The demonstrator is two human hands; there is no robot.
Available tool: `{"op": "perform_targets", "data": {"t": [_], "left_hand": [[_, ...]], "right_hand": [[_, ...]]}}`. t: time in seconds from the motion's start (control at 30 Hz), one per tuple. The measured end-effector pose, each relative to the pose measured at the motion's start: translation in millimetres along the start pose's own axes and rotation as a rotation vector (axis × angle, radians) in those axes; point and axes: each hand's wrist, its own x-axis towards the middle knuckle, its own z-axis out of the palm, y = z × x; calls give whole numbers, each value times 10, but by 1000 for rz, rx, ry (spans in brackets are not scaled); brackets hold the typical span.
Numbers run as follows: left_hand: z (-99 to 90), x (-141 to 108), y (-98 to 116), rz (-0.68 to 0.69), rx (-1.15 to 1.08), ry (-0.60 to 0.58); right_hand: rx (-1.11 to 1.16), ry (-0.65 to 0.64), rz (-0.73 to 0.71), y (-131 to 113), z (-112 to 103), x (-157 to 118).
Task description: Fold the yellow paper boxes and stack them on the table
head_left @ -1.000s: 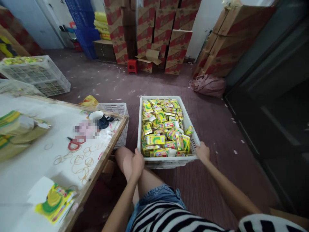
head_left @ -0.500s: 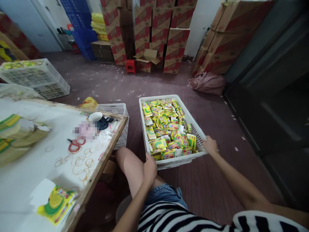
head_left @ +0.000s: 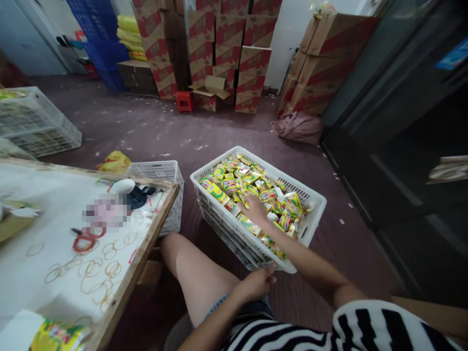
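Observation:
A white plastic crate (head_left: 310, 229), full of small yellow-and-green printed packets (head_left: 252, 183), stands on the floor in front of my knees, turned at an angle. My right hand (head_left: 256, 212) is over the packets near the crate's near side, its fingers stretched out and touching them. My left hand (head_left: 258, 282) hovers above my lap, just below the near corner of the crate. Its fingers are loosely curled, and I see nothing in them.
To the left is a white-topped table (head_left: 22, 273) with scissors (head_left: 87, 238), rubber bands (head_left: 97, 273) and a dark mug (head_left: 133, 195). A second white crate (head_left: 171, 190) stands beside its corner. Stacked cartons (head_left: 230, 44) and a red stool (head_left: 185, 102) are farther back.
Both hands have let go of the crate's rim. The crate has turned so that its long side faces me. My right hand has moved left over the packets; my left has dropped toward my lap.

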Motion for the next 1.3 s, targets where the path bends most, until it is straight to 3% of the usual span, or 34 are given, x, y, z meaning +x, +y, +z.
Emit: {"op": "perform_targets", "data": {"t": [0.1,0.2,0.47,0.6,0.93,1.03,1.13,1.2,1.23,1.3], "left_hand": [[-202,-157,-133,3,-17,68],[-423,-400,-259,-16,-45,181],[-839,-917,-258,-37,-311,562],[-964,-1169,-201,37,-374,769],[-905,-1786,43,48,-419,1129],[-994,-2215,93,17,-218,1408],[-1180,-2762,67,-183,152,1930],[-1310,-3093,4,-404,331,2132],[-1367,-3227,-40,-553,393,2132],[-1445,-3411,-142,-899,385,1981]], "right_hand": [[18,-80,-18,-403,483,-260],[37,-104,-7,-431,649,-450],[75,-92,-60,-305,608,-670],[87,-71,-93,-273,645,-726],[92,-67,-200,-61,638,-1070],[87,-62,-243,-50,598,-1192],[87,9,-260,-172,602,-1265],[132,82,-285,-396,641,-1278],[178,98,-316,-558,664,-1286],[311,60,-417,-956,699,-1332]]}}
